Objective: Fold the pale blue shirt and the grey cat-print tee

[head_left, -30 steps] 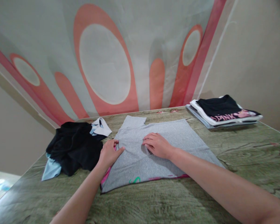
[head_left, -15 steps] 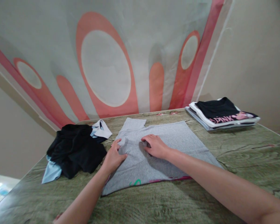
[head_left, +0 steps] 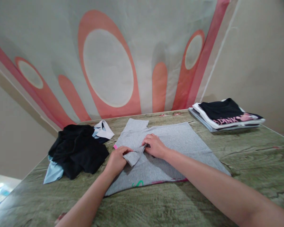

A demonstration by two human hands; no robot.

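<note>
A grey T-shirt (head_left: 177, 135) lies spread on the table in front of me, partly folded, one sleeve pointing to the back. Green and magenta print shows along its near edge. My left hand (head_left: 118, 160) is closed on a raised flap of the shirt at its left side. With fingers pinched, my right hand (head_left: 155, 145) grips the same flap a little farther right. Between the two hands the grey cloth stands up in a small fold. A bit of pink peeks out beside my left fingers.
Crumpled black clothing (head_left: 78, 151) lies to the left, with a light blue piece (head_left: 53, 170) under it and a white collar (head_left: 105, 130) behind. A stack of folded shirts (head_left: 227, 115) sits at the back right of the wood-grain table (head_left: 255, 154). A patterned wall hanging rises behind.
Both hands have closed their fingers on the grey T-shirt. A flap of cloth between them is now lifted, where before it lay nearly flat under open fingers.
</note>
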